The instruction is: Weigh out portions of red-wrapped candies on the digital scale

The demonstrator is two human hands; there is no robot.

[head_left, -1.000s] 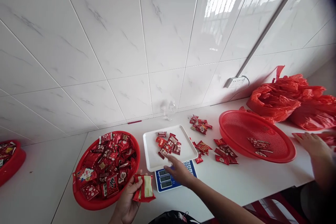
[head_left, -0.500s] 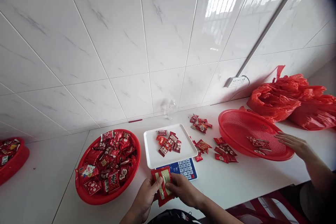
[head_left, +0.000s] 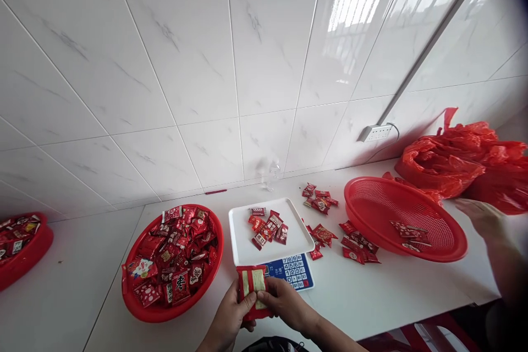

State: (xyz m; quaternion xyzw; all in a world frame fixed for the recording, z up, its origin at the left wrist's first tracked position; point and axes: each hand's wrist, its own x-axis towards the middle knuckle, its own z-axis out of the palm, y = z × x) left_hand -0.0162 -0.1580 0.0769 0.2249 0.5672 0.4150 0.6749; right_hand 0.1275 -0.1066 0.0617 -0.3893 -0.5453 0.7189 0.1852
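Observation:
Both my hands hold one small red pouch with a pale panel, low in the middle of the view, in front of the scale. My left hand pinches its left side and my right hand pinches its right side. Just beyond stands a blue digital scale with a white tray that carries several red sweets. To the left a red basket is full of red wrapped sweets.
Loose red sweets lie right of the scale. A red mesh basket with a few sweets stands further right, with another person's hand beside it and red plastic bags behind. Another red basket sits far left. A socket hangs on the tiled wall.
My right hand left the scale tray and joined my left on the pouch, which came to the middle. The other person's hand reached to the mesh basket and drew back.

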